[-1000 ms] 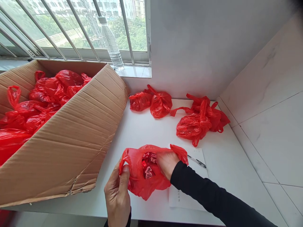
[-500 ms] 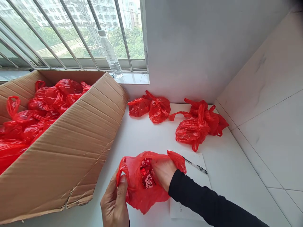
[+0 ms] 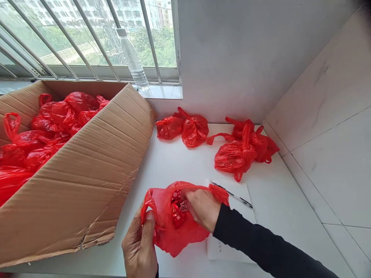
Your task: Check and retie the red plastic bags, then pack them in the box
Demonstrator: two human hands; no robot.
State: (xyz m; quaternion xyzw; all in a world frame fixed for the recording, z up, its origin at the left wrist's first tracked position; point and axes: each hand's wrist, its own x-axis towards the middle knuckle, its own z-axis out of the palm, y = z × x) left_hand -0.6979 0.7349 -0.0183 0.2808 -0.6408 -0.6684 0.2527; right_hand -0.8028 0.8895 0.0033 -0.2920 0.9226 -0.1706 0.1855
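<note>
An open red plastic bag (image 3: pixel 174 231) lies at the front of the white table (image 3: pixel 278 200), with small red wrapped sweets (image 3: pixel 177 206) showing inside its mouth. My left hand (image 3: pixel 140 247) pinches the bag's left rim between thumb and fingers. My right hand (image 3: pixel 203 208), in a black sleeve, reaches into the bag's mouth with its fingers curled among the sweets; whether it holds one is hidden.
A big cardboard box (image 3: pixel 87 177) full of tied red bags (image 3: pixel 43 127) stands at the left. More tied red bags (image 3: pixel 185 129) and a second cluster of bags (image 3: pixel 240 148) lie by the wall. A sheet of paper (image 3: pixel 228 239) and a pen (image 3: pixel 234 196) lie under my right arm. A water bottle (image 3: pixel 131 58) stands on the sill.
My right hand has dug a little deeper into the bag and shifted the sweets. My left hand keeps its pinch on the rim. The view has wobbled slightly.
</note>
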